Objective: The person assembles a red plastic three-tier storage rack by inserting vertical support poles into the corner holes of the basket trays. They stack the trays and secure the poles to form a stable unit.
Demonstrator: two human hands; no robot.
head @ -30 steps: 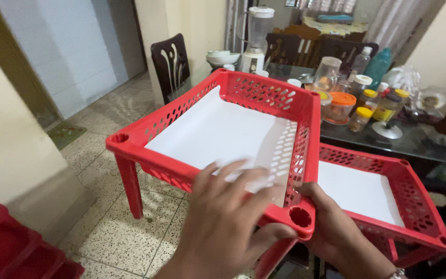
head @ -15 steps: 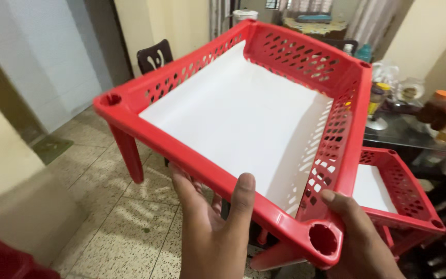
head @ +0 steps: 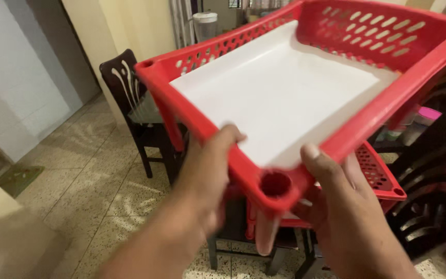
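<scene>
Red perforated tray point(head: 367, 39) with white base is raised and tilted, one corner socket pointing at the camera. Left hand point(head: 207, 178) grips the tray's near left rim, fingers curled under, thumb on top. Right hand point(head: 336, 206) grips the rim just right of that corner, thumb over the edge. A second red tray point(head: 375, 173) sits below the held tray. A dark wooden chair point(head: 130, 98) stands left of the tray on the speckled floor point(head: 89, 175).
</scene>
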